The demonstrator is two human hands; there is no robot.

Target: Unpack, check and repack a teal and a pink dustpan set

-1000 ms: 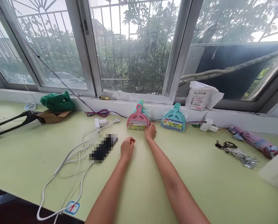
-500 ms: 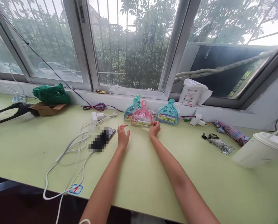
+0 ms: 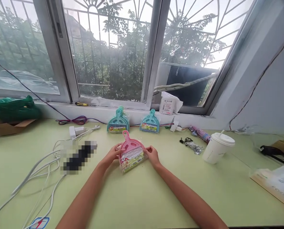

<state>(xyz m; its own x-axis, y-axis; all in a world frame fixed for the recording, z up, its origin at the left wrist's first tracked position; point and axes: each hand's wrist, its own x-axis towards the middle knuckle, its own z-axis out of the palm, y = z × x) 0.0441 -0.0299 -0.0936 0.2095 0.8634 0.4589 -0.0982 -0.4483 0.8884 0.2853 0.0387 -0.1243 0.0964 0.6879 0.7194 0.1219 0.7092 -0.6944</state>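
Head view: the pink dustpan (image 3: pixel 131 145) sits between hands (image 3: pixel 153 156) gripping its sides

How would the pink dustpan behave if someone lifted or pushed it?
The pink dustpan looks like moulded plastic, so it's probably stiff and fairly light. Its shiny clear wrapper may make it slippery. Its broad, straight-edged shape suggests it wouldn't roll.

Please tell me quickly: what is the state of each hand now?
Left hand: closed on the left edge of the pink dustpan set.
Right hand: closed, pinching the right edge of the same set.
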